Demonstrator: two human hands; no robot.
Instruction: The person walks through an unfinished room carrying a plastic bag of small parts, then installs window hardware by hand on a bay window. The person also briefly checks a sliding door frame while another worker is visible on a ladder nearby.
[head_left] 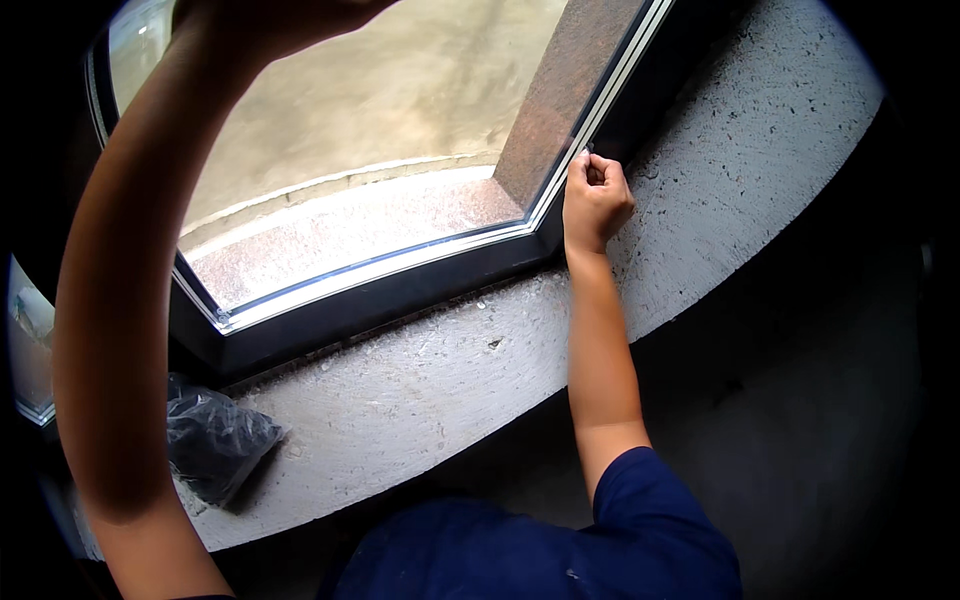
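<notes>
Our left hand point(270, 15) is raised against the window pane point(380, 110) at top; finger state unreadable. A black bag point(215, 440) lies on the concrete sill point(420, 390). Our right hand point(595, 200), fingers clenched, pinches a small strip at the dark frame point(400, 295), whose right edge runs up and rightward.

— What carries everything here?

— A rough, pale concrete sill point(420, 400), pitted and speckled, curving below the dark window frame point(400, 295).

— And what lies on it?

— A crumpled black plastic bag point(215, 440) at its left end, near the frame's corner. Small bits of grit lie scattered along the frame's lower edge.
</notes>
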